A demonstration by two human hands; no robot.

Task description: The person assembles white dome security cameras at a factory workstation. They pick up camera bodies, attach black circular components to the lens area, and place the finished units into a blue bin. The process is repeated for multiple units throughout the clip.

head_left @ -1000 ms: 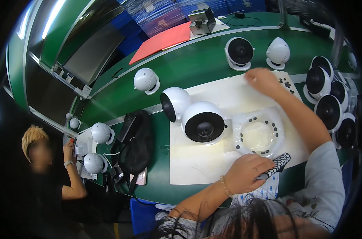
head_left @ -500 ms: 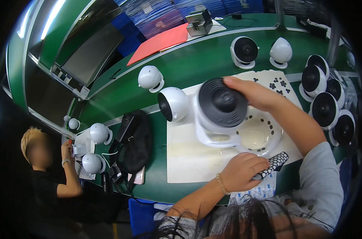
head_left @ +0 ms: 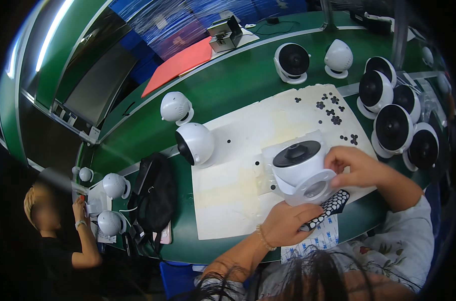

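Note:
A white round fan-like device with a black ribbed face lies tilted on a sheet of clear plastic, its ring-shaped base turned toward me. My right hand is at the right edge of that base, fingers curled and pinched together; whatever they pinch is hidden. Below the base, my left hand holds a black strip with white round spots. A white backing sheet with blue print lies under the strip, by the near table edge.
A cream mat bears several small black dots. More white devices stand at its left, at the back and crowded at the right. A black bag lies left of the mat; beyond it a co-worker handles a device.
The device has come down from my raised right hand onto the mat, its base now facing me. My right hand has moved to the base. The left keeps the spotted strip.

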